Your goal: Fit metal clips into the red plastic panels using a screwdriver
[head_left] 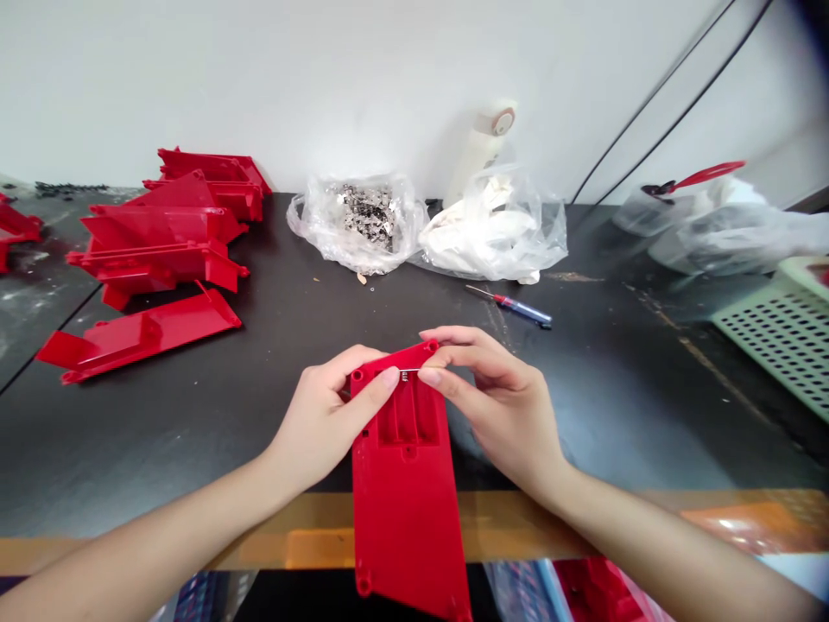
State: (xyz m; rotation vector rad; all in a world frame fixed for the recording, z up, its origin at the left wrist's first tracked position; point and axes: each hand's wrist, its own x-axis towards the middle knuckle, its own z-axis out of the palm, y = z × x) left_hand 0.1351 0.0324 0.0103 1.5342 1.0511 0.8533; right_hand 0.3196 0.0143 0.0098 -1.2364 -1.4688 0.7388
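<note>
Left hand clamps the red panel between both hands; the right hand appears to pinch a small metal piece near the left thumb. Seating it seems underway, calling for a steady push.

Smooth, faintly glossy plastic for the long red panel; shiny metal for the thin silver spring piece; scuffed, dull-sheened finish on the flat black tabletop.

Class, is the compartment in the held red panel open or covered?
Open: the compartment's inside shows uncovered, and a small metal spring can be seen near its far end.
</note>
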